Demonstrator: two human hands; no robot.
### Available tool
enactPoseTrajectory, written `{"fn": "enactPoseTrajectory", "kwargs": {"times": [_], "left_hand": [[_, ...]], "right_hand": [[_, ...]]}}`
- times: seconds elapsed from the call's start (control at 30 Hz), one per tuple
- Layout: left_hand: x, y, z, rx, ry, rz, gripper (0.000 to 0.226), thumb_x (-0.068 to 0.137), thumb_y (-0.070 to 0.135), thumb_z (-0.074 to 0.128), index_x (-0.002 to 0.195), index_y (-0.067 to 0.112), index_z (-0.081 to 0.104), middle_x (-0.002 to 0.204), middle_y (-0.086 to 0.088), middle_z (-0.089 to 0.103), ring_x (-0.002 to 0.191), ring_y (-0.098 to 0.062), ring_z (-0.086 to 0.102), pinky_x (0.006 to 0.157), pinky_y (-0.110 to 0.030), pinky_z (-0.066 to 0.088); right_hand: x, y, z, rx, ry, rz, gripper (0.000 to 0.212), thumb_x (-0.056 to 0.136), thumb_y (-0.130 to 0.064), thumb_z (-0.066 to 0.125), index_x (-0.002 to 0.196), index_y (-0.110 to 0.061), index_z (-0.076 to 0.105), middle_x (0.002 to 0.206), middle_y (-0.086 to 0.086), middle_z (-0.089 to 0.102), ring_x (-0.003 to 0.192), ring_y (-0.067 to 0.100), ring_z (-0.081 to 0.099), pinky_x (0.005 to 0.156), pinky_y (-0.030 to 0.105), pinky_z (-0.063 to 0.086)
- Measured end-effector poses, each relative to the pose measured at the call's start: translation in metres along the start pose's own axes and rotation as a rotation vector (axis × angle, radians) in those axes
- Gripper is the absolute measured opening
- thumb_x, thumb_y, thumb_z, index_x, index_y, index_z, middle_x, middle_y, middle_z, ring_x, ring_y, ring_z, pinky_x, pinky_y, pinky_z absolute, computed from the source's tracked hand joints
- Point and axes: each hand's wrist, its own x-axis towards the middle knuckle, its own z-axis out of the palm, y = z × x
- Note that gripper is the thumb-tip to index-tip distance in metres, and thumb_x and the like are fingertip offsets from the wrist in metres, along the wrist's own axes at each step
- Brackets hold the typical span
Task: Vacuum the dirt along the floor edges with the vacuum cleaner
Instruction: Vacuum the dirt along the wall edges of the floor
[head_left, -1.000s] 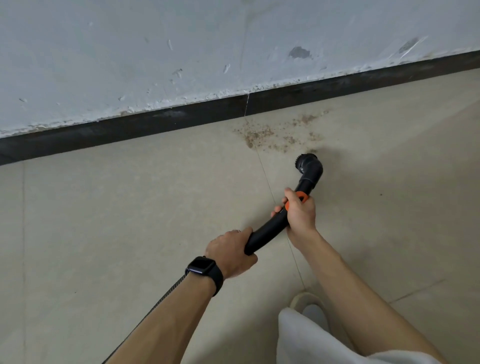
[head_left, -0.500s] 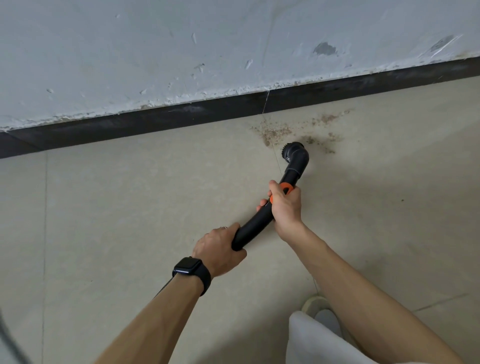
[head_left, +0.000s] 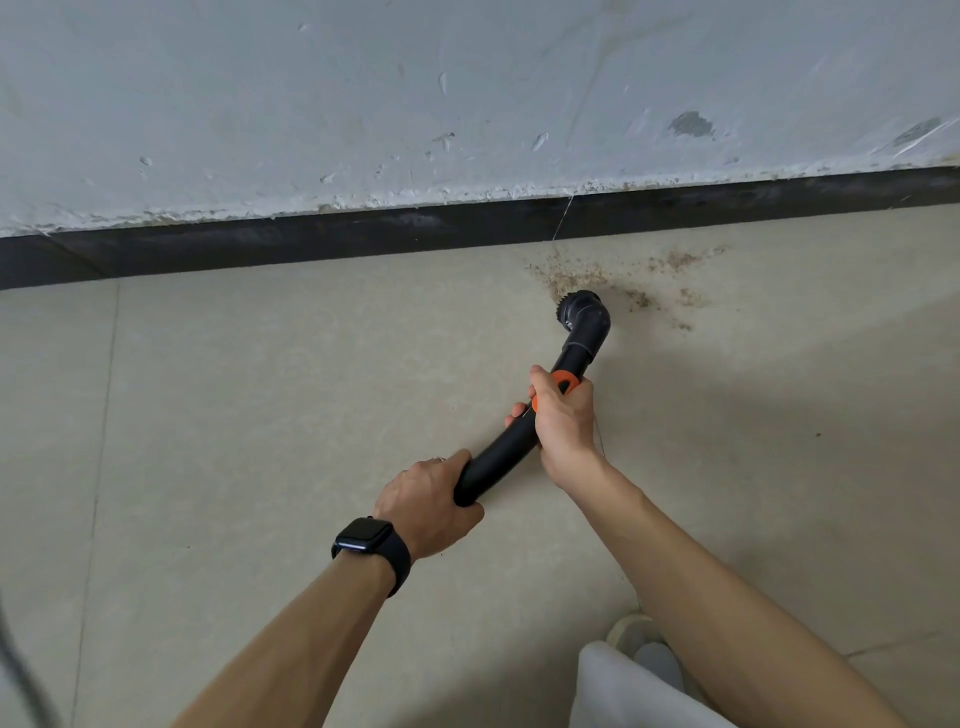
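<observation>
While left hand (head_left: 426, 501) and right hand (head_left: 563, 423) clamp the wand (head_left: 498, 457) | nozzle (head_left: 579, 306) meets dirt (head_left: 571, 273) (by baseboard (head_left: 311, 239))

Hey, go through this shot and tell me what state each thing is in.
Nozzle: pointed into the dirt's near edge.
Dirt: scattered by the baseboard, not yet cleared.
Tube: held in both hands.
Left hand: grips the tube's rear end.
Right hand: grips the tube at its orange collar.
Watch: worn, screen dark.
Wall: paint chipped along the bottom.
</observation>
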Motion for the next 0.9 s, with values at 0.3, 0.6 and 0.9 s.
{"fn": "enactPoseTrajectory", "kwargs": {"times": [0.3,0.6,0.9], "left_hand": [[0.002,-0.008,-0.006,-0.016,0.013,-0.016,0.021,0.084,0.035,0.059,0.09,0.029,0.039,0.08,0.007,0.053,0.072,-0.022,0.053,0.056,-0.029,0.034],[0.014,-0.018,-0.013,-0.037,0.036,-0.028,0.02,0.084,0.036,0.059,0.091,0.028,0.042,0.081,0.005,0.055,0.075,-0.023,0.058,0.059,-0.029,0.038],[0.024,-0.024,-0.02,-0.058,0.077,-0.046,0.021,0.084,0.036,0.059,0.091,0.028,0.041,0.076,0.008,0.049,0.074,-0.023,0.053,0.06,-0.029,0.035]], "right_hand": [[0.003,0.0,0.014,-0.032,-0.01,-0.011,0.029,0.099,-0.018,0.065,0.117,-0.012,0.042,0.083,0.008,0.052,0.045,0.016,0.055,0.055,0.033,0.055],[0.009,-0.007,0.032,-0.074,-0.02,-0.022,0.027,0.099,-0.018,0.064,0.114,-0.012,0.042,0.09,0.012,0.052,0.045,0.016,0.056,0.055,0.034,0.056],[0.02,-0.013,0.049,-0.107,-0.052,-0.025,0.025,0.099,-0.019,0.064,0.108,-0.012,0.041,0.088,0.01,0.052,0.044,0.016,0.055,0.055,0.033,0.055]]}}
